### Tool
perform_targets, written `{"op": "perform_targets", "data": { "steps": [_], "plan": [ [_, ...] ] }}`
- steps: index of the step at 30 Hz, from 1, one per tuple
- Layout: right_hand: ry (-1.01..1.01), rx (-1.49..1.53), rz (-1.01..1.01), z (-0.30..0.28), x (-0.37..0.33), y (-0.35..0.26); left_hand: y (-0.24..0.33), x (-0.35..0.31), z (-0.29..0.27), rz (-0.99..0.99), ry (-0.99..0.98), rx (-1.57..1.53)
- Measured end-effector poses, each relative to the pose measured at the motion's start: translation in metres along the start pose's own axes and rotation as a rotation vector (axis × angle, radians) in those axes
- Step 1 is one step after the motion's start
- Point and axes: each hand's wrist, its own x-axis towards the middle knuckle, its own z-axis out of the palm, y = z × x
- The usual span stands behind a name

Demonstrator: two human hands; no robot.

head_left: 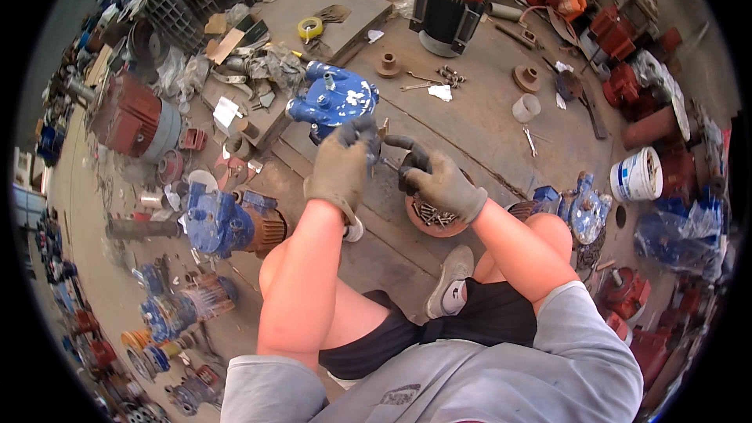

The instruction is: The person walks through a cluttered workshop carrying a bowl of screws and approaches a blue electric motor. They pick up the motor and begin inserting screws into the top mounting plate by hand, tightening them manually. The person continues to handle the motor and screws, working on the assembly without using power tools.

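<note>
Both of my hands wear grey-brown work gloves with dark fingers. My left hand (343, 164) is closed, its fingers curled by the near end of a blue pump housing (335, 98) with chipped paint; whatever lies in its grip is hidden. Opposite it, my right hand (442, 182) has its thumb and fingers bent together in a pinch. A short, thin metal piece (390, 164), like a bolt shank, shows between the two hands at the right fingertips. Below the right hand is a round, reddish-brown bowl (415, 223) holding several loose bolts (435, 215), partly covered by that hand.
A black and red motor (448, 19) stands beyond the hands. Wrenches (423, 84), a flanged metal part (388, 66) and a clear cup (526, 108) lie ahead. Blue pumps (223, 223) flank my legs. A white bucket (636, 175) is at right; yellow tape (310, 28) lies on a raised plate.
</note>
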Motion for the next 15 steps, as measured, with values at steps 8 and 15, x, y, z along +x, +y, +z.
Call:
{"op": "perform_targets", "data": {
  "steps": [8,15],
  "plan": [
    [-0.223,0.849,0.24,0.027,0.063,0.049,0.06,0.022,-0.064,0.146,0.209,-0.54],
    [0.308,0.105,-0.09,0.032,0.119,0.067,0.071,0.023,-0.076,0.161,0.235,-0.6]
  ]
}}
